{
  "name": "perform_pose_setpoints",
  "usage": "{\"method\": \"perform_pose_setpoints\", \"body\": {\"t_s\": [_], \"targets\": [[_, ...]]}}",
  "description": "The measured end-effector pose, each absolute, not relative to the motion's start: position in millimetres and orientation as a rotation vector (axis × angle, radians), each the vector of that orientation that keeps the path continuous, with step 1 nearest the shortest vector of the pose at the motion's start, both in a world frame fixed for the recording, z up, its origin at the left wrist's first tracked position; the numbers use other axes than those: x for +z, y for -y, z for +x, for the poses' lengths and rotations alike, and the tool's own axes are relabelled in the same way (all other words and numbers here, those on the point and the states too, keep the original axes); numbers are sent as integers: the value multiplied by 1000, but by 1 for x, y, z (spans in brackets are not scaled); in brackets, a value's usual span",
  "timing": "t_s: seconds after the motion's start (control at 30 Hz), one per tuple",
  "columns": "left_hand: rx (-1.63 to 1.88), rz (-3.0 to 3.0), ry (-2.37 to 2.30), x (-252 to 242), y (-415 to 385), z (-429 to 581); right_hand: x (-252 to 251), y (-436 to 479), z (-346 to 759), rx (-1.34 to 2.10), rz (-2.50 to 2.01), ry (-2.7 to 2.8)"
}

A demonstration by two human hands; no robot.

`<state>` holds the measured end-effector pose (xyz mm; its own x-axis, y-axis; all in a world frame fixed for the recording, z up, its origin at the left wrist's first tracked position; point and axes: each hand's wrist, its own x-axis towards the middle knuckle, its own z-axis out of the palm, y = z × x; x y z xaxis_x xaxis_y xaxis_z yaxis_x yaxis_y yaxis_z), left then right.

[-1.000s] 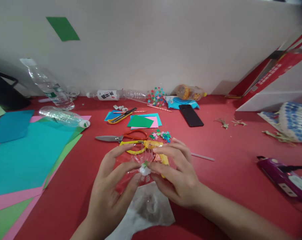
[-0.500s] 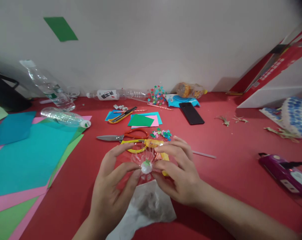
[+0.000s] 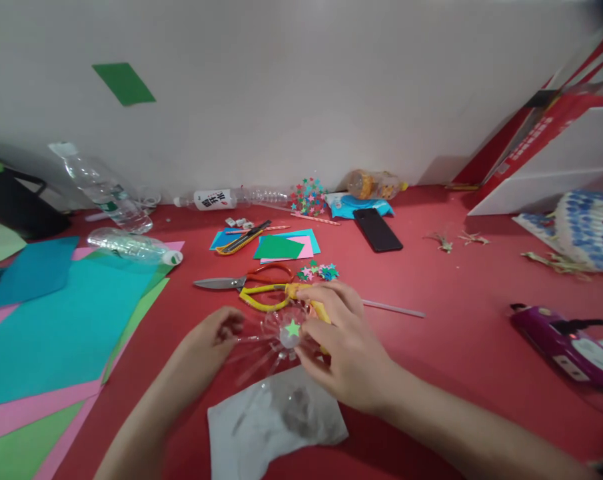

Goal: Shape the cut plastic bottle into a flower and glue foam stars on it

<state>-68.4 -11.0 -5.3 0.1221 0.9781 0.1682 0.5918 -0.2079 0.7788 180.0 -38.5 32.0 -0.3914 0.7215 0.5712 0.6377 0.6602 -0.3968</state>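
Observation:
A clear plastic bottle top (image 3: 274, 323), cut into thin splayed strips, sits at the centre with its white cap (image 3: 287, 339) facing up. A light green paper star (image 3: 292, 329) lies on the cap. My right hand (image 3: 348, 347) pinches the cap's right side between thumb and fingers. To the left, my left hand (image 3: 214, 340) is closed with curled fingers, slightly blurred, at the end of a clear strip; what it holds, if anything, I cannot make out. A yellow tool (image 3: 322, 312), perhaps a glue gun, is partly hidden behind my right hand.
Scissors (image 3: 221, 283), a utility knife (image 3: 244, 239), loose paper stars (image 3: 318, 272) and a phone (image 3: 378, 230) lie beyond my hands. Coloured paper (image 3: 71, 327) covers the left side. A white cloth (image 3: 276, 417) lies in front; a purple power strip (image 3: 556, 343) is at right.
My left hand has moved away from the cap to the left, and its fingers have curled in. The star now lies flat on the cap. My right hand stays there.

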Motion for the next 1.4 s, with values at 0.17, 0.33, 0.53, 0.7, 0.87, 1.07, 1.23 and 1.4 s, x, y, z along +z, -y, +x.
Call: {"method": "perform_pose_setpoints", "body": {"t_s": [0.17,0.33,0.53,0.7,0.87,1.07,1.23,1.4], "targets": [[742,2092,-1291,-7,20,-40,19,34,178,214,-1104,2121],[856,1637,-1158,7,27,-14,20,33,179,320,-1057,2022],[974,1404,-1266,9,27,-5,38,38,184,272,-1023,1986],[1031,1383,-1289,0,29,-12,41,41,184,215,-1027,2006],[1055,1378,-1279,-2,31,-9,38,41,182,133,-997,1995],[1181,1326,-1253,-8,32,-11,35,44,182,85,-961,2040],[1154,1275,-1267,1,33,-9,34,45,180,94,-929,2067],[1199,1407,-1308,7,31,-6,34,45,179,113,-986,2012]]}}
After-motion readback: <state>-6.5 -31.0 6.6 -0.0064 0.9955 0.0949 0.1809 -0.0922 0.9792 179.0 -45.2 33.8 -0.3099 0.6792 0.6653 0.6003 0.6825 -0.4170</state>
